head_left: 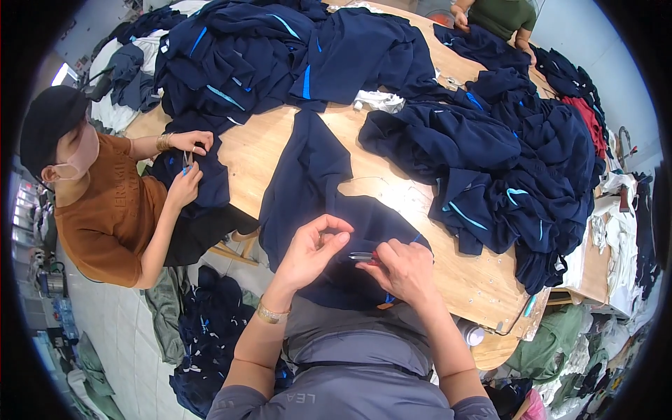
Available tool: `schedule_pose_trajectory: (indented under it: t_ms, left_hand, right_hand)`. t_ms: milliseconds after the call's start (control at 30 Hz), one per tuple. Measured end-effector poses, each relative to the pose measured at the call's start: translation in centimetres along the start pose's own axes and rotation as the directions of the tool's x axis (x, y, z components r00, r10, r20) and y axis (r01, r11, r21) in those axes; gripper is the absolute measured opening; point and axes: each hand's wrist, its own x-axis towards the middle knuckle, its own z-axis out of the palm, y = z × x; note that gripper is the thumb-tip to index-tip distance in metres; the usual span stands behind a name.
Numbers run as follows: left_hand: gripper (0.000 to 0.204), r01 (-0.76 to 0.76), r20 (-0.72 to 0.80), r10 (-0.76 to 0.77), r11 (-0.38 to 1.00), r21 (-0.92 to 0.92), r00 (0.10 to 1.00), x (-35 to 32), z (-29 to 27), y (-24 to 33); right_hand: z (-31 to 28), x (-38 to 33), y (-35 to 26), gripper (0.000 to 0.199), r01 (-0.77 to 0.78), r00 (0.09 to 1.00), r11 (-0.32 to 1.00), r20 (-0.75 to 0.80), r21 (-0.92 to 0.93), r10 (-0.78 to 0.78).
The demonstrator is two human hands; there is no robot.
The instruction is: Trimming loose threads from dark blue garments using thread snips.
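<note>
A navy garment (308, 175) lies over the table edge and down across my lap. Above it, my right hand (406, 267) is closed round small thread snips (362, 257) with metal blades and a bit of red at the grip. The blades point left, toward my other hand. My left hand (313, 248) is raised over the cloth with thumb and forefinger brought close in a pinch. Whatever may be between those fingertips is too small to make out. A gold-coloured bracelet circles my left wrist.
Piles of navy garments with light-blue trim cover the table's far left (231, 63) and right (504, 154). The wooden tabletop (252, 161) shows between them. On the left a co-worker (112, 189) holds scissors and navy cloth; another person (500, 17) handles cloth at the far side.
</note>
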Motion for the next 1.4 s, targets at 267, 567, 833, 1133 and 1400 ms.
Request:
schedule_pose_trajectory:
  t_ms: [267,567,833,1133,1400]
  left_hand:
    - [0.015,-0.001,0.002,0.001,0.999,0.044,1.000,-0.1,0.1,0.2]
    - [0.015,0.017,0.022,-0.017,1.000,0.026,1.000,0.3,0.0,-0.3]
    - [0.022,0.024,0.067,-0.036,0.985,0.173,0.997,1.5,-0.5,-0.6]
    - [0.047,0.074,-0.359,0.347,0.622,0.780,0.867,13.6,-3.2,-6.7]
    - [0.023,-0.430,-0.482,0.563,0.825,0.366,0.671,13.2,-2.4,-3.8]
  right_hand:
    - [0.0,0.0,0.3,0.038,0.049,0.999,0.998,-0.002,-0.050,-0.049]
    - [2.1,-2.1,1.8,0.036,-0.454,0.853,0.649,0.087,0.611,0.515]
    - [2.5,-2.0,1.5,0.026,-0.450,0.850,0.646,0.074,0.616,0.521]
    - [2.7,-5.7,6.0,0.022,-0.495,0.627,0.694,-0.338,0.523,0.702]
    - [3.3,-9.0,5.4,0.014,-0.549,0.601,0.610,-0.238,0.571,0.763]
